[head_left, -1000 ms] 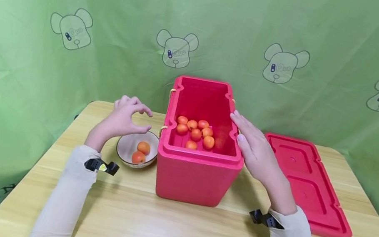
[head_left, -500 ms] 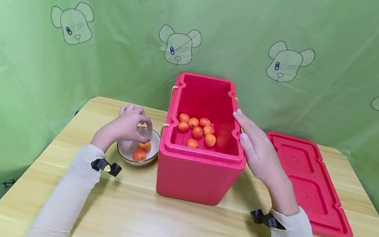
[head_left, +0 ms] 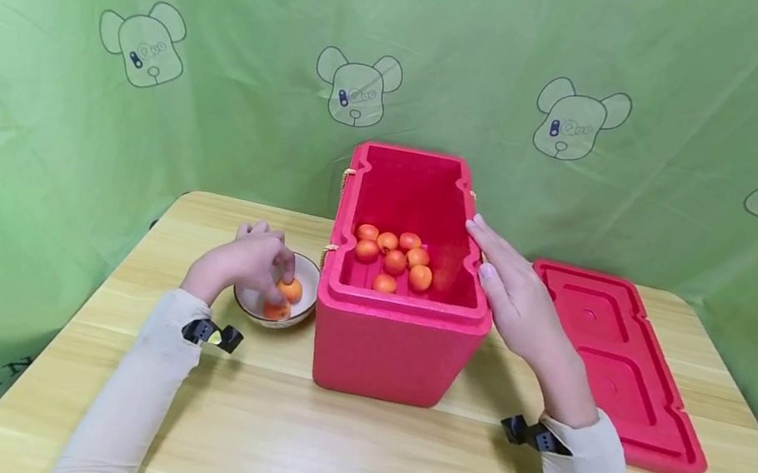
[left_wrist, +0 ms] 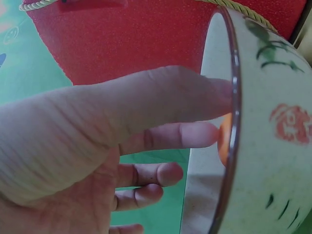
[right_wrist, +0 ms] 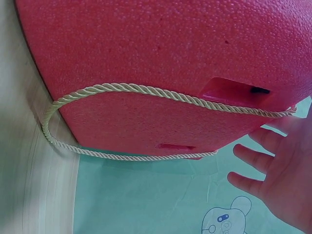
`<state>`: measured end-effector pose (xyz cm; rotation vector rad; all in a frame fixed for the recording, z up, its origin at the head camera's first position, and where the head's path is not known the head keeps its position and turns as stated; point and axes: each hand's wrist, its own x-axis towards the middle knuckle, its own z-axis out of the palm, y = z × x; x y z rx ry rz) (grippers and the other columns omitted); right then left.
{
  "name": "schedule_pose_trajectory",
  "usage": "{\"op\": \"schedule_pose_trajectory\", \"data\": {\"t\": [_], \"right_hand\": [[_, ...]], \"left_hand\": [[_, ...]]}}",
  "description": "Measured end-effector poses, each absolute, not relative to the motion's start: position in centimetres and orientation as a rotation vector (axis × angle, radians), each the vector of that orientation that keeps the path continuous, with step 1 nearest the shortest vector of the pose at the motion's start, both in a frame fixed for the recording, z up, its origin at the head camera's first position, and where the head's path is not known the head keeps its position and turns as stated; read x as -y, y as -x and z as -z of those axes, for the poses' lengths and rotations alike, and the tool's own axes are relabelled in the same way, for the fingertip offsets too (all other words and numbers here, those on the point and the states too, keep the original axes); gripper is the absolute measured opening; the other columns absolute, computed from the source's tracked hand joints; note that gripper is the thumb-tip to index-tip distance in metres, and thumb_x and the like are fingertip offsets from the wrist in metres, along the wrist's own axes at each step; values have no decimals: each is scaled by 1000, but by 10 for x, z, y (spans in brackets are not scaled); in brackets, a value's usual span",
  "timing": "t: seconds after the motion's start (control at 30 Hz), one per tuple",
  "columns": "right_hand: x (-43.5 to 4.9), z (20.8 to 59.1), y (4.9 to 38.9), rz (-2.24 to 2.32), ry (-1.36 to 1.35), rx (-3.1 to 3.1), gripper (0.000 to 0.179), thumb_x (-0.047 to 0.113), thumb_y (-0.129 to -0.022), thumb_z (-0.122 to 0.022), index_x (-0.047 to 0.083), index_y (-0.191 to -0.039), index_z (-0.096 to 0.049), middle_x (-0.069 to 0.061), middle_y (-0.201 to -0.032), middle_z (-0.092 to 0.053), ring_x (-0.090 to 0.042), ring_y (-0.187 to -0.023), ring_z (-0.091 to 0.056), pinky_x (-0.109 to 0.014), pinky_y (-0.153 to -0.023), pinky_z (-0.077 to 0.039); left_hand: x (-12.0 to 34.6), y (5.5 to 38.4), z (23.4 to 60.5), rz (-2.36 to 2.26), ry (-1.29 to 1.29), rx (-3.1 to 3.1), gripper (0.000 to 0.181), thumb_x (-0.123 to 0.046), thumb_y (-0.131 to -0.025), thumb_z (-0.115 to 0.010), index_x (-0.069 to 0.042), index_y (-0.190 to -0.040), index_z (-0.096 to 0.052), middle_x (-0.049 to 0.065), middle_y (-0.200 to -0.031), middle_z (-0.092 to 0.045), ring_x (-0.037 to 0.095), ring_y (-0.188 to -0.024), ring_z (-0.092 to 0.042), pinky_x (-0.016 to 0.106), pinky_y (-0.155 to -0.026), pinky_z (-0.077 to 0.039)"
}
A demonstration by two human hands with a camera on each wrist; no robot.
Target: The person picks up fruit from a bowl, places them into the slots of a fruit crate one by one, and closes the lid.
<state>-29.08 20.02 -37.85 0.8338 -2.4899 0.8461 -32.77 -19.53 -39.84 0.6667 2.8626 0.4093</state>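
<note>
My left hand (head_left: 243,262) reaches into a small bowl (head_left: 309,273) with a dark rim and painted outside. Its thumb and index finger close round an orange apricot (head_left: 292,290); in the left wrist view the bowl's rim partly hides this contact. A second apricot (head_left: 276,311) lies just nearer in the bowl, partly covered by the thumb. My right hand (head_left: 524,309) rests with straight fingers along the right rim of a red foam box (head_left: 396,358). Several apricots (head_left: 394,262) lie on the box's floor.
The red lid (head_left: 629,374) lies flat on the wooden table (head_left: 338,466), right of the box. A twisted gold rope (right_wrist: 146,90) hangs as a loop on the box's right side. Behind the table hangs a green curtain (head_left: 462,23) with printed bear faces.
My left hand has moved right and down into the bowl, and its thumb and index finger have come together round an apricot. My right hand stays on the box rim.
</note>
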Motion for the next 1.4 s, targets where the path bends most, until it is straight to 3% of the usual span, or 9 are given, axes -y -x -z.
{"op": "schedule_pose_trajectory", "data": {"t": [0.13, 0.9, 1.4], "right_hand": [[-200, 378, 291, -846, -835, 2492, 57, 25, -104, -48, 26, -159, -35, 0, -167, -33, -28, -153, -32, -66, -115, -33], [-200, 378, 291, -857, -850, 2488, 56, 24, -105, -48, 24, -159, -35, 0, -167, -33, -25, -154, -32, -63, -117, -31], [-200, 378, 291, -856, -852, 2478, 55, 23, -105, -47, 24, -159, -36, 0, -166, -33, -26, -154, -33, -62, -117, -31]], "left_hand": [[195, 327, 398, -360, -670, -2839, 29, -35, -66, -93, -21, -81, -73, 4, -98, -56, 29, -101, -37, 42, -86, -25], [199, 328, 406, -359, -711, -2770, 23, -21, -65, -90, -22, -83, -77, 6, -101, -60, 26, -98, -38, 41, -85, -25], [198, 329, 406, -374, -710, -2787, 21, -25, -66, -90, -20, -81, -76, 4, -100, -57, 25, -96, -38, 38, -84, -26]]}}
